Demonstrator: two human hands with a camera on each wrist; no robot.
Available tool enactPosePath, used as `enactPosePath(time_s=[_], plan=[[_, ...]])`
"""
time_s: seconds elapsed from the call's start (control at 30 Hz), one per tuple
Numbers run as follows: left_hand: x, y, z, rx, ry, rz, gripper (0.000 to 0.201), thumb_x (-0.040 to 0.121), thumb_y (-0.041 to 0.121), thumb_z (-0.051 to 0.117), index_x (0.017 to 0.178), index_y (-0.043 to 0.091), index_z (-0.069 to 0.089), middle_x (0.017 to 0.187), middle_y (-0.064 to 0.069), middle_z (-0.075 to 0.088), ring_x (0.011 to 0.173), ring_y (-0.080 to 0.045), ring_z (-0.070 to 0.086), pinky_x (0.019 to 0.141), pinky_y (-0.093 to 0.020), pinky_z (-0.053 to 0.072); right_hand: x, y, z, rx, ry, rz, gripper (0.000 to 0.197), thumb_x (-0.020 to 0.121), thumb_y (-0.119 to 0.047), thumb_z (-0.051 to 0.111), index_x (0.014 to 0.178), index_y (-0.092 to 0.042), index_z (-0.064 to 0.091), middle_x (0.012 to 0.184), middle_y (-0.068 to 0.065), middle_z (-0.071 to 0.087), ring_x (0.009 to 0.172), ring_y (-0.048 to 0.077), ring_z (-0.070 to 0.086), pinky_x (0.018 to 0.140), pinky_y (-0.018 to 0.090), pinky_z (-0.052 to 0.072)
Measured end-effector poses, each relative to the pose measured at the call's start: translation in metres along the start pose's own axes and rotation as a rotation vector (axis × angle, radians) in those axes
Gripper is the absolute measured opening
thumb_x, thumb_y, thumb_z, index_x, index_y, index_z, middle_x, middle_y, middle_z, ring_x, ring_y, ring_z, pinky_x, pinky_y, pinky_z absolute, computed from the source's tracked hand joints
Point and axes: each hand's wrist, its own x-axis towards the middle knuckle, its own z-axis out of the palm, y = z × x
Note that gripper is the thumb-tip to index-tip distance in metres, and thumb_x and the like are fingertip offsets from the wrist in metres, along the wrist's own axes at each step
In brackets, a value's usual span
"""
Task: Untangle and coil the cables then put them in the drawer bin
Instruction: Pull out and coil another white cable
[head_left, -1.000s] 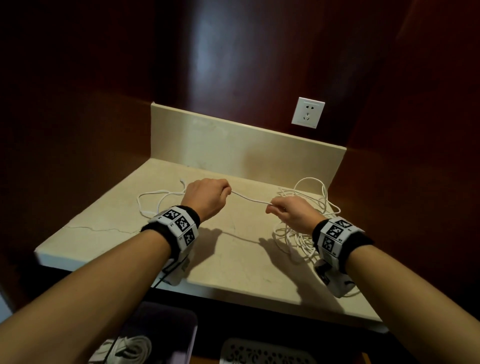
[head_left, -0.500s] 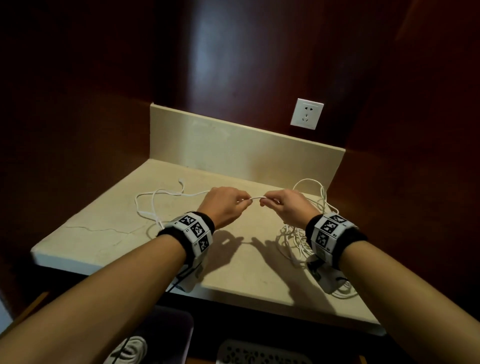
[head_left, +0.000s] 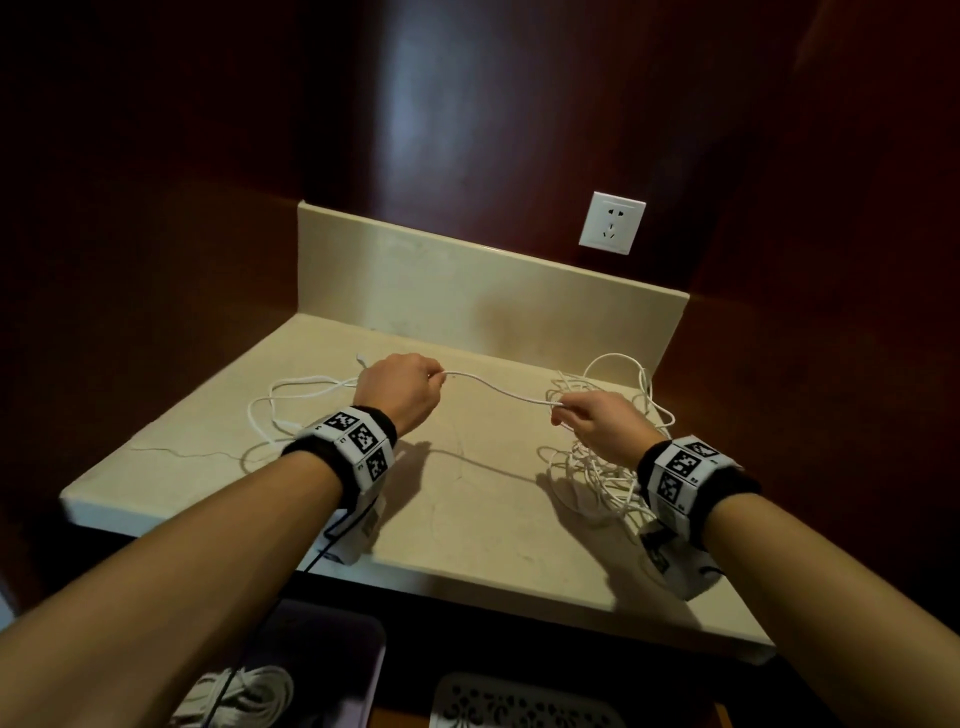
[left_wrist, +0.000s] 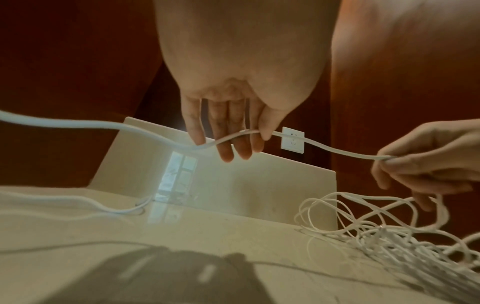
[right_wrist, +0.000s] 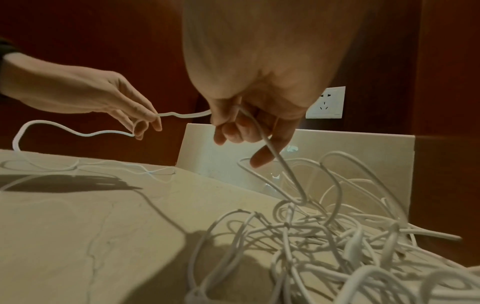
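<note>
- Above the beige tabletop, the left hand and the right hand each pinched the same white cable, a slack span of it hanging in the air between them.
- Left of the left hand, the freed length of that cable lay in loose open loops on the tabletop, with what looked like a connector end near the backsplash.
- Under and behind the right hand sat the tangled heap of white cable, many strands crossing one another; the held cable ran down from the right hand's fingers into it.
- Judged from this, the untangling was under way but far from finished: only one run had been drawn clear, and most of the heap was still knotted.
- No coil had been formed on the tabletop yet.
- Below the front edge, a purple bin in the open drawer held a bundle of white cable, so at least one seemed stowed already.
- Left to do, by my reckoning: pull the cable fully free, coil it, put it in the bin, then see what remains in the heap.
</note>
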Motion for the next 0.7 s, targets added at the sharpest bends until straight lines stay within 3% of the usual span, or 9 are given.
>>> enactPosePath(time_s=[0.17,0.23,0.33,0.4,0.5,0.63,0.7], plan=[[-0.008,0.022,0.008,-0.085,-0.053,0.122,0.033,0.092,0.023,0.049,0.120,0.031,0.065,0.119,0.001,0.068,0.109,-0.023,0.061,0.089,-0.034,0.046,0.003,-0.017,-0.002,0.029,0.039,-0.050,0.021,0.100,-0.022,0.050,0.101,-0.016,0.071,0.072,-0.020,0.050,0.059,-0.006,0.039,0.053,0.011,0.028],[-0.010,0.031,0.010,-0.101,-0.084,0.199,0.029,0.092,0.029,0.053,0.118,0.032,0.067,0.116,0.004,0.069,0.108,-0.019,0.061,0.090,-0.034,0.047,0.004,-0.024,-0.003,0.013,0.038,-0.058,0.022,0.100,-0.023,0.050,0.104,-0.017,0.071,0.072,-0.018,0.052,0.061,-0.002,0.042,0.054,0.014,0.027],[-0.010,0.036,0.011,-0.070,-0.108,0.243,0.027,0.094,0.036,0.054,0.117,0.033,0.068,0.114,0.004,0.069,0.109,-0.019,0.059,0.088,-0.032,0.046,0.005,-0.029,-0.003,0.005,0.027,-0.044,0.023,0.099,-0.026,0.050,0.106,-0.020,0.071,0.087,-0.003,0.066,0.076,0.013,0.051,0.064,0.029,0.031],[-0.009,0.034,0.011,-0.036,-0.084,0.237,0.026,0.096,0.038,0.052,0.115,0.032,0.069,0.114,0.003,0.069,0.108,-0.020,0.059,0.085,-0.032,0.045,0.005,-0.030,0.000,0.006,0.022,-0.043,0.023,0.099,-0.030,0.052,0.102,-0.019,0.072,0.089,0.002,0.069,0.080,0.019,0.055,0.067,0.032,0.036],[-0.007,0.024,0.011,-0.003,-0.045,0.185,0.028,0.097,0.039,0.050,0.114,0.030,0.070,0.115,0.003,0.068,0.107,-0.021,0.059,0.083,-0.032,0.045,0.002,-0.031,0.002,0.003,0.013,-0.030,0.033,0.097,-0.038,0.054,0.089,-0.010,0.070,0.078,0.008,0.064,0.074,0.022,0.054,0.064,0.034,0.035],[-0.007,0.007,0.006,-0.012,0.008,0.061,0.027,0.097,0.037,0.050,0.113,0.029,0.071,0.115,0.003,0.070,0.108,-0.023,0.061,0.084,-0.033,0.046,-0.008,-0.033,-0.001,0.104,0.080,0.027,0.029,0.098,-0.037,0.051,0.089,-0.018,0.071,0.072,-0.007,0.061,0.065,0.006,0.049,0.059,0.025,0.033],[-0.010,0.006,0.005,-0.020,0.018,0.023,0.027,0.096,0.034,0.051,0.113,0.029,0.071,0.115,0.002,0.070,0.107,-0.025,0.061,0.085,-0.034,0.046,-0.012,-0.039,0.002,0.180,0.126,0.054,0.026,0.098,-0.034,0.051,0.089,-0.022,0.072,0.075,-0.006,0.063,0.065,0.005,0.049,0.060,0.025,0.034]])
